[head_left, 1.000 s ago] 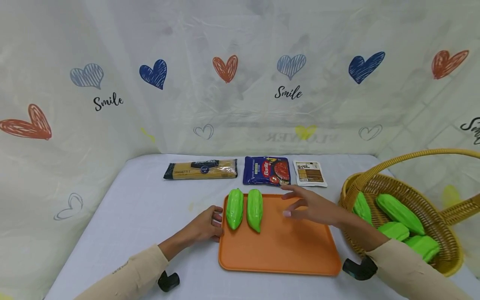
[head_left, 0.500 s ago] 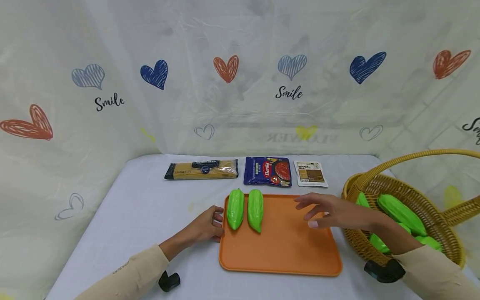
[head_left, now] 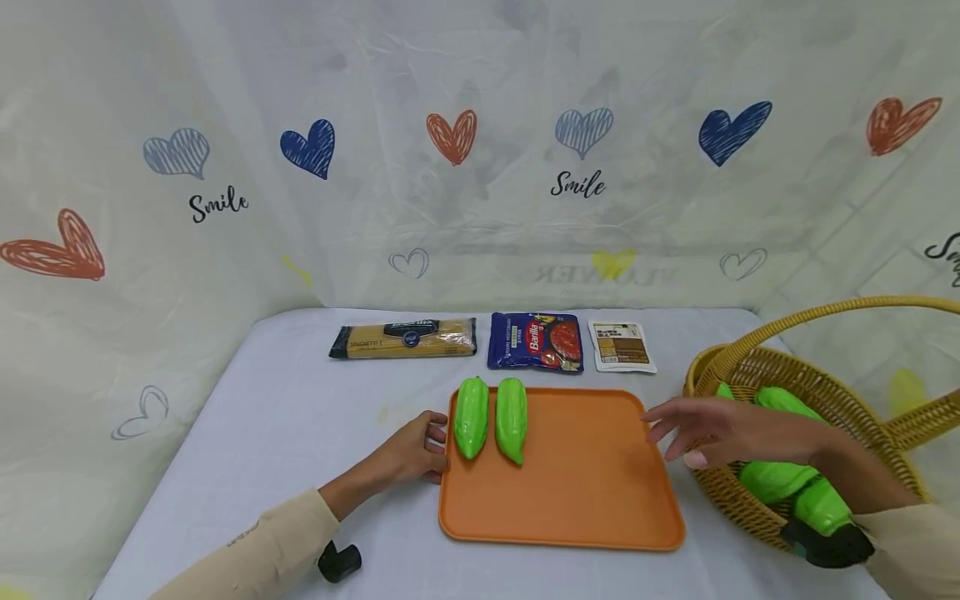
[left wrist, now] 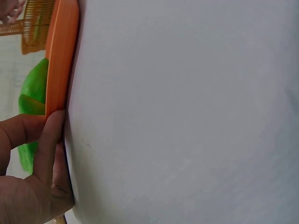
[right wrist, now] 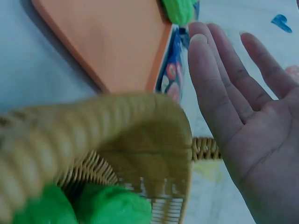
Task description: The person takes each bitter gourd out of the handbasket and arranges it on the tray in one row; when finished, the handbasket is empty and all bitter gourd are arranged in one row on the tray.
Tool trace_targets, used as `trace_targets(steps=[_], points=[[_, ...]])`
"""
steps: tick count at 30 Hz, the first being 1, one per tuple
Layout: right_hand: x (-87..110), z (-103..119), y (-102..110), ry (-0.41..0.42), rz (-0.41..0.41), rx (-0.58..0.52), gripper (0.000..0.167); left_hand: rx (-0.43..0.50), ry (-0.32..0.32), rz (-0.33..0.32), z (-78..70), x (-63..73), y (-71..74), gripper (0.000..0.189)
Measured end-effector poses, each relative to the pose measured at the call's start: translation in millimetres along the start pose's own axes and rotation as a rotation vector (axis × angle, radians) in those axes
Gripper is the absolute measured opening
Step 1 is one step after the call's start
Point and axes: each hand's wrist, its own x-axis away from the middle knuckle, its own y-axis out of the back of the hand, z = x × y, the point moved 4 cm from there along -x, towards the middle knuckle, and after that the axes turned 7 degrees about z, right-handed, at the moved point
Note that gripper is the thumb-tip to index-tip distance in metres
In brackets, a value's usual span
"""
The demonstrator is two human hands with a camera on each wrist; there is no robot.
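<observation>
My left hand [head_left: 412, 450] grips the left rim of the orange tray [head_left: 570, 508], thumb and fingers at its edge, as the left wrist view shows too. Two glossy green ridged gourds [head_left: 471, 418] lie side by side at the tray's left end. Over the near-left rim of the wicker basket [head_left: 892, 467] hovers my right hand [head_left: 738, 432], fingers spread loosely and holding nothing. Several similar green gourds [right wrist: 112, 205] fill part of the basket, some hidden behind the right hand and forearm.
Along the back of the white table [head_left: 300, 417] lie a spaghetti pack [head_left: 405, 339], a blue Barilla sauce pouch [head_left: 535, 342] and a small white-and-brown packet [head_left: 622, 347]. The basket's tall handle [head_left: 847, 304] arches up at the right.
My right hand has moved right, from above the tray's middle to the basket's rim, staying empty. The left hand, tray and its two gourds have stayed in place.
</observation>
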Motion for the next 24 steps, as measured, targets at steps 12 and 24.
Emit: trace_targets(steps=[12, 24], points=[[50.4, -14.6, 13.0, -0.02, 0.035, -0.17, 0.053, -0.009, 0.009, -0.002, -0.1, 1.1, 0.0, 0.074], [81.4, -37.1, 49.7, -0.194, -0.078, -0.056, 0.053, -0.03, 0.017, -0.013, -0.9, 0.1, -0.1, 0.074]])
